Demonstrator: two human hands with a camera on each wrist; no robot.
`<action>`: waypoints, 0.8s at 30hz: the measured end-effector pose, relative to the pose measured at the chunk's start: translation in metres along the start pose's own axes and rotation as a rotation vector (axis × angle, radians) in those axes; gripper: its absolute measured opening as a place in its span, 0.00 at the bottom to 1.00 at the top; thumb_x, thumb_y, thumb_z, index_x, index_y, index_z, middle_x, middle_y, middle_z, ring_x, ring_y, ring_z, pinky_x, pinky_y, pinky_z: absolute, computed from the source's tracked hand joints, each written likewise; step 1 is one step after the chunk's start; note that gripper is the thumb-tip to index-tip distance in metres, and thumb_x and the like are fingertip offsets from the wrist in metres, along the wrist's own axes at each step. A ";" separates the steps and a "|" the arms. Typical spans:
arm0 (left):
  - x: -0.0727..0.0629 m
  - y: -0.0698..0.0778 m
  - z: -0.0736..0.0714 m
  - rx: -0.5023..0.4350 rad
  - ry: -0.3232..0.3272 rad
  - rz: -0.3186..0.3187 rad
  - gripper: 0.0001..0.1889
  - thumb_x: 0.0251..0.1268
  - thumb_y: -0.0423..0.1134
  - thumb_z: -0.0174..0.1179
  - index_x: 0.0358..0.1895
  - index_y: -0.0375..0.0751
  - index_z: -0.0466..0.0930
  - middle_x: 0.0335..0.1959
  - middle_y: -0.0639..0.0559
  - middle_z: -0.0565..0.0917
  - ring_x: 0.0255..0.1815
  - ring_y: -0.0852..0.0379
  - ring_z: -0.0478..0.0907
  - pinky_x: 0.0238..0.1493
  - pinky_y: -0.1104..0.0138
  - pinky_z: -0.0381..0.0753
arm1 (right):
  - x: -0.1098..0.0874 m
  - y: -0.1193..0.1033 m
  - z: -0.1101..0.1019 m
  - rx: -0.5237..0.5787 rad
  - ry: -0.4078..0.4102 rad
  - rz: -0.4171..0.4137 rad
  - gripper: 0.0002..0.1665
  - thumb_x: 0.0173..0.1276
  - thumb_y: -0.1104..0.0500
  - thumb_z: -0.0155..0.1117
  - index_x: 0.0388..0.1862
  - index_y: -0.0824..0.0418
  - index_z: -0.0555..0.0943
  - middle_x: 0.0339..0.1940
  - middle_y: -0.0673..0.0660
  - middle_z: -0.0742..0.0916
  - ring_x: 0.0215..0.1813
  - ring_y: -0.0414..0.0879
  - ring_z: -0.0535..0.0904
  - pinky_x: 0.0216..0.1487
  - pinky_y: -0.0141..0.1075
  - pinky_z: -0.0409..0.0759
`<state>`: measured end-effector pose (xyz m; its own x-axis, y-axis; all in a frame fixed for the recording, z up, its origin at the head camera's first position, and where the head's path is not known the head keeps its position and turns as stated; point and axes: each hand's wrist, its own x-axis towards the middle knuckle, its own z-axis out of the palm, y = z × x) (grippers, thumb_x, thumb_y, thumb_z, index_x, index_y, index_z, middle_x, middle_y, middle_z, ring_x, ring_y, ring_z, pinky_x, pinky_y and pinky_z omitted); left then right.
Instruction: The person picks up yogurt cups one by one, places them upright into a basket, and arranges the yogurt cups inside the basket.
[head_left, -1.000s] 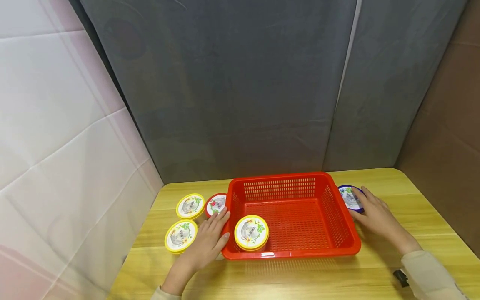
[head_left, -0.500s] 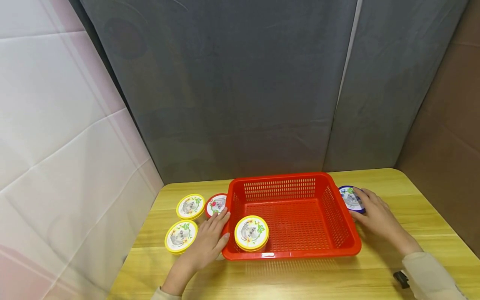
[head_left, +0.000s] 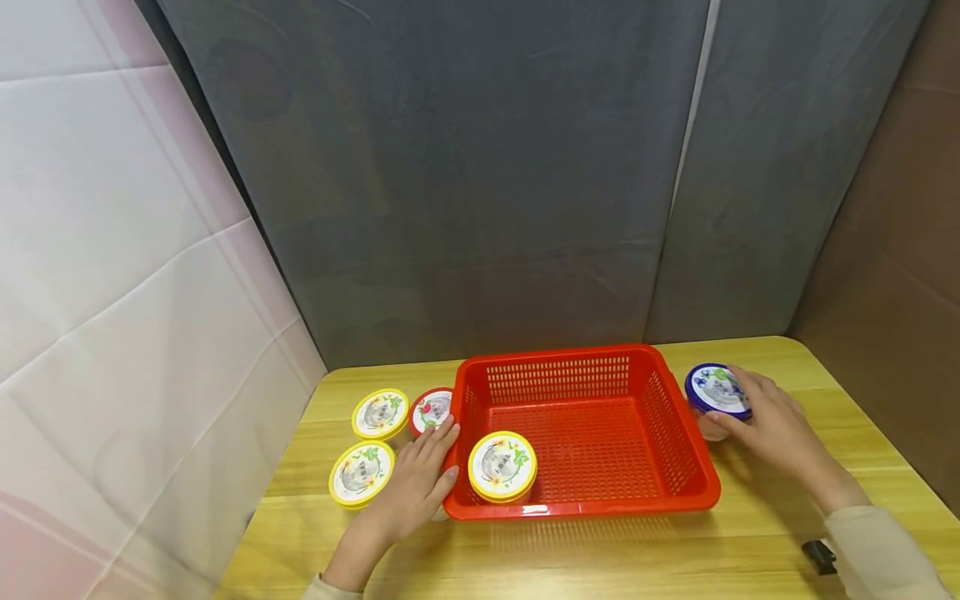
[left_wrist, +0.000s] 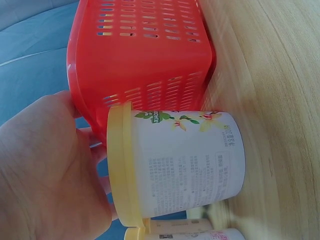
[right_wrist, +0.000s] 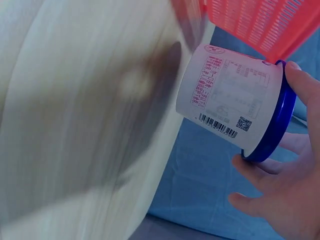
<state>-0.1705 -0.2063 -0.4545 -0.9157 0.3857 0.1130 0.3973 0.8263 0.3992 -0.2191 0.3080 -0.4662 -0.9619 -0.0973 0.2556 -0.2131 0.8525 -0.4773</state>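
Observation:
My right hand [head_left: 776, 429] grips a white paper tub with a blue lid [head_left: 717, 392] by its lid, to the right of the red basket. In the right wrist view this blue-lidded tub [right_wrist: 235, 95] shows a barcode, with fingers and thumb around its lid. My left hand [head_left: 416, 475] lies with straight fingers at the left rim of the red plastic basket [head_left: 581, 507]. A yellow-lidded tub [left_wrist: 185, 160] stands under that hand in the left wrist view. Another yellow-lidded tub [head_left: 502, 467] sits inside the basket's front left corner.
Left of the basket stand two yellow-lidded tubs, a rear one [head_left: 381, 414] and a front one [head_left: 362, 473], and a red-lidded tub [head_left: 432, 410]. A small black object [head_left: 819, 557] lies by the right sleeve. A grey curtain [head_left: 480, 183] hangs behind the wooden table [head_left: 600, 558].
My right hand has moved right and raised the blue-lidded tub slightly, away from the basket's right side. The left hand and basket have hardly moved.

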 end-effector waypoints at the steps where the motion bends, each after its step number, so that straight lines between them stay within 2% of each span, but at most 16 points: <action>1: 0.000 0.000 0.000 -0.002 0.000 0.000 0.30 0.78 0.47 0.45 0.78 0.41 0.55 0.81 0.47 0.55 0.81 0.37 0.51 0.76 0.37 0.51 | 0.000 0.000 -0.002 -0.004 0.008 -0.005 0.52 0.66 0.41 0.67 0.76 0.68 0.56 0.68 0.81 0.67 0.65 0.79 0.62 0.60 0.74 0.57; 8: 0.001 0.000 -0.001 -0.003 -0.023 -0.011 0.31 0.78 0.47 0.45 0.78 0.43 0.54 0.82 0.49 0.54 0.82 0.38 0.49 0.77 0.37 0.50 | -0.003 0.001 -0.007 -0.027 0.018 0.009 0.52 0.66 0.42 0.66 0.76 0.68 0.55 0.67 0.81 0.67 0.64 0.79 0.62 0.59 0.73 0.57; 18: 0.000 -0.001 0.001 0.006 0.029 0.038 0.29 0.78 0.45 0.47 0.77 0.39 0.57 0.80 0.46 0.57 0.79 0.35 0.54 0.75 0.36 0.54 | -0.002 0.001 -0.014 -0.024 0.051 0.001 0.54 0.64 0.41 0.68 0.76 0.68 0.56 0.67 0.81 0.68 0.63 0.79 0.63 0.58 0.75 0.57; 24: 0.000 -0.001 0.000 0.008 0.009 0.022 0.30 0.78 0.46 0.45 0.78 0.40 0.56 0.81 0.47 0.56 0.80 0.36 0.52 0.76 0.37 0.52 | 0.001 -0.003 -0.021 -0.033 0.079 -0.016 0.52 0.64 0.43 0.69 0.75 0.68 0.58 0.65 0.81 0.69 0.62 0.78 0.64 0.57 0.74 0.59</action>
<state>-0.1711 -0.2071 -0.4547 -0.9072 0.4000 0.1301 0.4178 0.8209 0.3893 -0.2157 0.3164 -0.4474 -0.9416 -0.0719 0.3291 -0.2218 0.8676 -0.4451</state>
